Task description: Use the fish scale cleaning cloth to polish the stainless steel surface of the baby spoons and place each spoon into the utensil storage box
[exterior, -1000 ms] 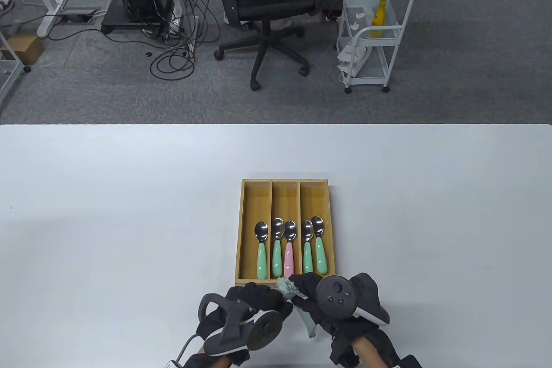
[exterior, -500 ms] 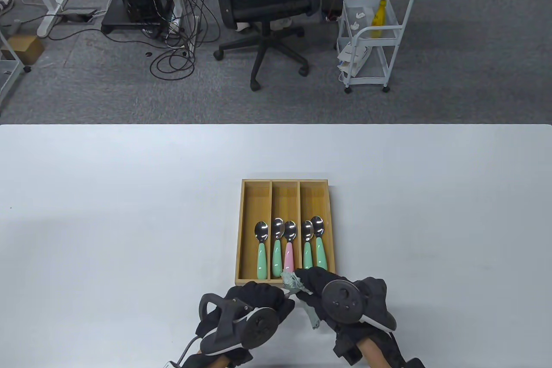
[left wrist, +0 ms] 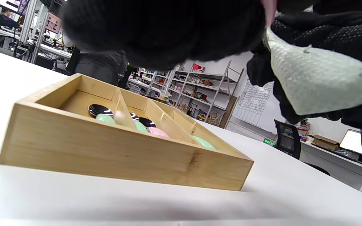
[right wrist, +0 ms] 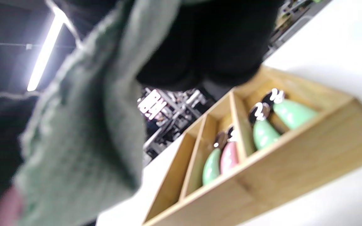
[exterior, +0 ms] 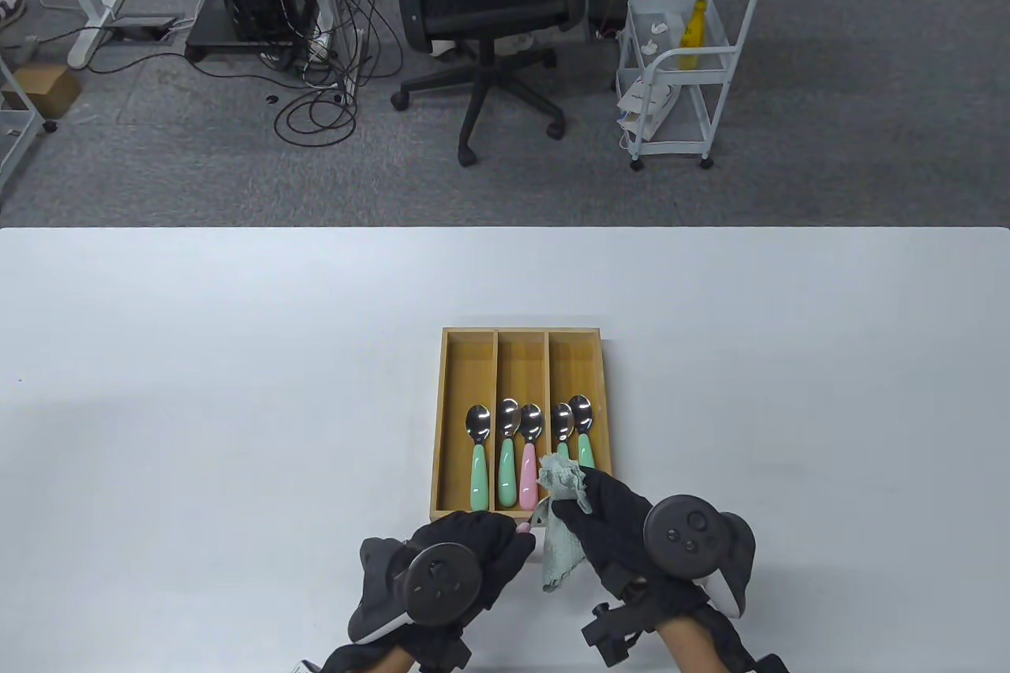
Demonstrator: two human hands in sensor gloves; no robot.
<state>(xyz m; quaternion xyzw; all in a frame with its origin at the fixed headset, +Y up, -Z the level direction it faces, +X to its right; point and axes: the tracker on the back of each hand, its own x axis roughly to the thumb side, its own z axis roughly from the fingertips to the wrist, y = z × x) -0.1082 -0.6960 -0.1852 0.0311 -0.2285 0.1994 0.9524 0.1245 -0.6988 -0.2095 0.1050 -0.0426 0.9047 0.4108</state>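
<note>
Five spoons already lie in the utensil storage box: one green-handled spoon alone in the left compartment, a green and a pink one side by side in the middle, and two more green ones in the right compartment, partly hidden under my right hand. By my reckoning that part is done, and one spoon is left.

That last spoon is the one I have in hand now, just in front of the box's near wall. My left hand has its fingers curled round a pink handle, of which only the tip peeks out. My right fingers are bunched round the fish scale cleaning cloth, which wraps the spoon's metal end, so I judge I am mid-polish; the bowl itself is hidden by the cloth and I cannot tell how clean it is.

What remains, as I see it: finish rubbing, pull the cloth off, then lay this spoon in the left compartment, which has room.
</note>
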